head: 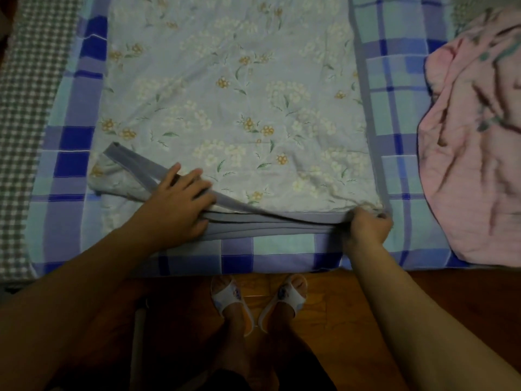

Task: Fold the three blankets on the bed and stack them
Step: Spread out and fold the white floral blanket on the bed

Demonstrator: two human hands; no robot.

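The pale blue floral blanket with a grey border (231, 108) lies spread flat on the blue-and-teal plaid bed sheet (394, 108), its near edge folded in layers. The left hand (180, 201) rests on the turned-over grey border near the left corner, fingers extended and flat. The right hand (368, 225) pinches the layered near right corner, fingers curled. A crumpled pink blanket (473, 153) lies at the right. A grey-and-white checked blanket (25, 108) lies along the left.
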